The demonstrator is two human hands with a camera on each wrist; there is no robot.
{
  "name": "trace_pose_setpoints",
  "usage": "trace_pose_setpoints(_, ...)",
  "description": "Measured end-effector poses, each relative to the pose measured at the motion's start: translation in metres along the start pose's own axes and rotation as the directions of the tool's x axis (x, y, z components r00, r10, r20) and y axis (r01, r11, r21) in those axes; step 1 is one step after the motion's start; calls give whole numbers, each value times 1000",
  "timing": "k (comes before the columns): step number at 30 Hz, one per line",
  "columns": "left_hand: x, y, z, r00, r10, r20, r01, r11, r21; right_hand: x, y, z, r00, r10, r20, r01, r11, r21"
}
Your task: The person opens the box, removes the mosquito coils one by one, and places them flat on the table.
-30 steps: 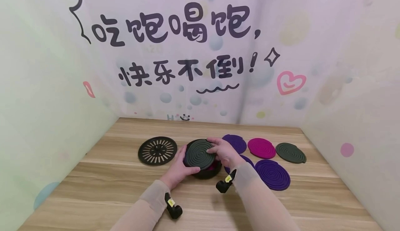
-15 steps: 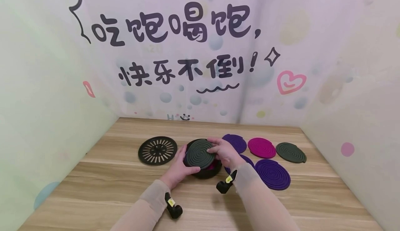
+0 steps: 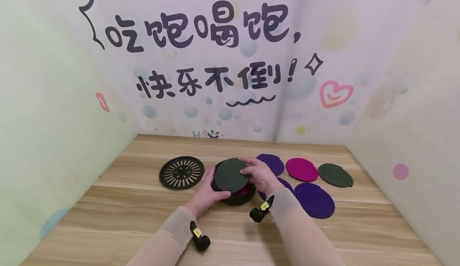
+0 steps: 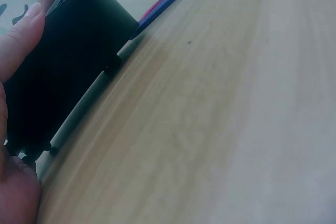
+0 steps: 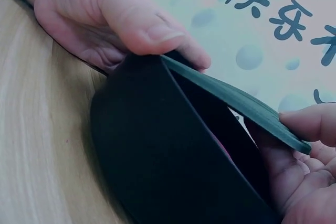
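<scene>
Dark-green spiral coil [image 3: 232, 175]: head view; tilted over the mouth of the round black box [image 3: 238, 199].
Right hand [image 3: 261, 175]: narrow pinch on the coil's edge, 2 o'clock.
Left hand [image 3: 205, 194]: curled round the box wall, 9 o'clock.
Box interior: magenta patch [image 3: 246, 190] below the coil, between 4 and 5 o'clock.
Slotted black lid [image 3: 182, 170]: flat on the wood-grain table [image 3: 125, 214], 9 o'clock from the box.
Loose coils, clock from box: far purple coil [image 3: 273, 164] at 2; half-hidden purple coil [image 3: 286, 183] and second green coil [image 3: 335, 175] at 3; magenta coil [image 3: 301, 169] between 2 and 3; outer purple coil [image 3: 314, 200] between 3 and 4.
Box wall, left wrist view: dark, spanning 9 to 11 o'clock, small stubs along its lower edge; left thumb at 10.
Coil tilt, right wrist view: one edge down at the rim beside the left thumb, opposite edge raised in the right hand's pinch toward 4 o'clock; dark wedge-shaped gap between coil and rim.
</scene>
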State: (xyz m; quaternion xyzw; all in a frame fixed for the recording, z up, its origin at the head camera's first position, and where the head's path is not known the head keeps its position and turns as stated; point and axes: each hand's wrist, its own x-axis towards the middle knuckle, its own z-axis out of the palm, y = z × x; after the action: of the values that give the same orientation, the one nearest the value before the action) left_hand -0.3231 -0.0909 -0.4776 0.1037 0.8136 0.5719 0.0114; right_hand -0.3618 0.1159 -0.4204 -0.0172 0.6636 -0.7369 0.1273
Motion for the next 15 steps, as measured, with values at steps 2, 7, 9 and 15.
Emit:
trace_pose_setpoints(2, 1, -1, 0, 1000, -3, 3, 3, 1000, -2, 0, 0, -1, 1000, 5, -7, -5, 1000, 15)
trace_pose_setpoints(7, 2, -3, -1, 1000, -2, 6, 2, 1000, -7, -1, -1, -2, 1000, 12, -19, -11, 999, 51)
trace_pose_setpoints(9, 2, -3, -1, 1000, -5, 6, 5, 1000, -9, -2, -1, -3, 1000, 9, -23, -7, 997, 73)
trace_pose_setpoints(15, 0, -1, 0, 1000, -9, 3, 9, 1000, -16, -2, 1, -7, 999, -2, -42, 9, 987, 161)
